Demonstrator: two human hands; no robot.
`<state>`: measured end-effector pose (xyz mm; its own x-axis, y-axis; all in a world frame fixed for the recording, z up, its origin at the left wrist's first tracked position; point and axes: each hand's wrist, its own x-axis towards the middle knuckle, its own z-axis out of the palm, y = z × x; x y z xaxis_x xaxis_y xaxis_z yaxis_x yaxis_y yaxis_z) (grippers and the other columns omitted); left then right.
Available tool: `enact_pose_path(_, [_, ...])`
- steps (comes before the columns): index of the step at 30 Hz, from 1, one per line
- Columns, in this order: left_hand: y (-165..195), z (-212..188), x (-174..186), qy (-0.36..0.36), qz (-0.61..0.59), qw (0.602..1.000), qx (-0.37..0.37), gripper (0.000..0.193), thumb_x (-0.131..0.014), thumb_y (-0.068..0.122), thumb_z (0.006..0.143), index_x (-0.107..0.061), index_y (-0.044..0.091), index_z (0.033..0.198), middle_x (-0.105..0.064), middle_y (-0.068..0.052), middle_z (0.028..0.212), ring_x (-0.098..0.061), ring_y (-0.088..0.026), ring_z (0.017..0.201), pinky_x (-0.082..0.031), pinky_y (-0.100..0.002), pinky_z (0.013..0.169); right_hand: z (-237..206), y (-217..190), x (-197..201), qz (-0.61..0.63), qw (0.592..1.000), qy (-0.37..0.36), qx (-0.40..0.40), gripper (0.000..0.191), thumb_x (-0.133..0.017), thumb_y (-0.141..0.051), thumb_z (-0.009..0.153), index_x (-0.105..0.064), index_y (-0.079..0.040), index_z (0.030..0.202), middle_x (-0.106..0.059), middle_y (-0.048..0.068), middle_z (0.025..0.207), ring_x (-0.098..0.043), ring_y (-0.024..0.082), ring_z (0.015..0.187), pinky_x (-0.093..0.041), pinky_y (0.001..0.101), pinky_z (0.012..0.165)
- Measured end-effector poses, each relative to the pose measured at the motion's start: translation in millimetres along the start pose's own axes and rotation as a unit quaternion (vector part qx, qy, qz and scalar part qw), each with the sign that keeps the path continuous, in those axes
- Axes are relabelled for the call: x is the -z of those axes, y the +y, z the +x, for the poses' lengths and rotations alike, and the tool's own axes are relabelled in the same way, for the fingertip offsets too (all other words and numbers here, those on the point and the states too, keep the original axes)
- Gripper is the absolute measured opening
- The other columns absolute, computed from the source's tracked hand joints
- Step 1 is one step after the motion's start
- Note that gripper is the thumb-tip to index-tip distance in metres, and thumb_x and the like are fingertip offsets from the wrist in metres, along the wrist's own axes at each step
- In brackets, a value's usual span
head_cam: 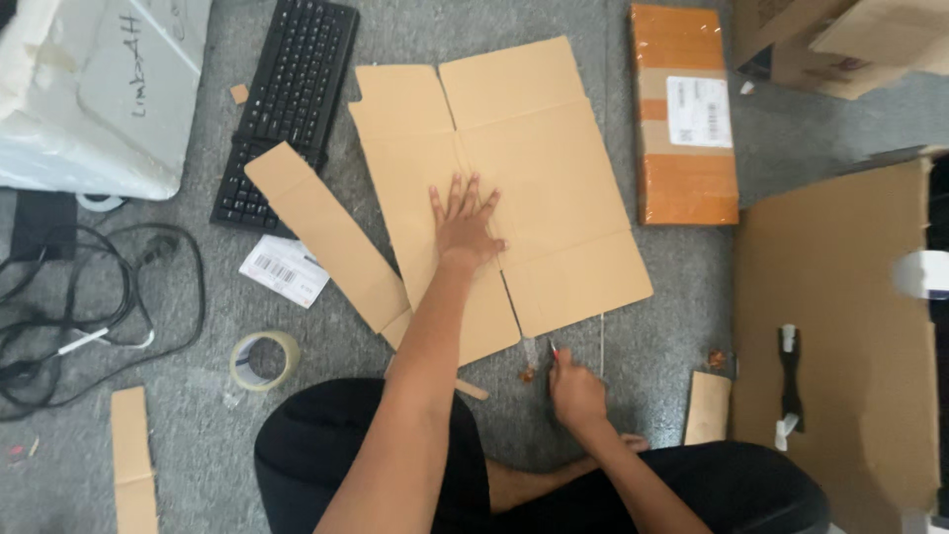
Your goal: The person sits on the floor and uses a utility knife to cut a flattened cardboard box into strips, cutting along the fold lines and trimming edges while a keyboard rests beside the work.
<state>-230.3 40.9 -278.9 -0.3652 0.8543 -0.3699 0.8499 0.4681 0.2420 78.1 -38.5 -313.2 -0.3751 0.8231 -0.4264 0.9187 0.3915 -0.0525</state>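
Right hand (576, 393) gripping cutter (554, 352), left hand (465, 225) flat on cardboard (554, 158)

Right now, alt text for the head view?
Seated on grey carpet, a person presses the left hand flat on an unfolded cardboard box while the right hand holds a small cutter at its near edge. Keyboard, tape roll, cables nearby.
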Motion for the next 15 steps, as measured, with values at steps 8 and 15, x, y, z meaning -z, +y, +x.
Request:
enact_pose_path(8, [-0.6,-15.6,4.6,0.036,-0.030,0.998,-0.033,0.099,-0.073,0.063,0.078,-0.027,0.034,0.160,-0.006,-0.001,0.172,0.010,-0.028,0.158,0.016,-0.063,0.119,-5.5,74.8,30.5,-0.043,0.998,-0.030,0.031,0.038,-0.063,-0.036,0.088,-0.065,-0.020,0.122,-0.070,0.020,0.100,-0.071,0.043,0.092,-0.059,0.0547,0.076])
enact_pose_path(15, [6.2,-60.2,3.1,-0.012,-0.029,0.998,-0.061,0.108,-0.082,0.059,0.070,-0.029,0.032,0.160,-0.007,-0.005,0.173,0.005,-0.030,0.158,0.013,-0.063,0.121,48.0,92.5,107.7,-0.022,0.999,-0.011,-0.023,0.032,-0.061,-0.041,0.097,-0.074,-0.014,0.106,-0.074,0.019,0.108,-0.072,0.038,0.101,-0.058,0.0498,0.090])
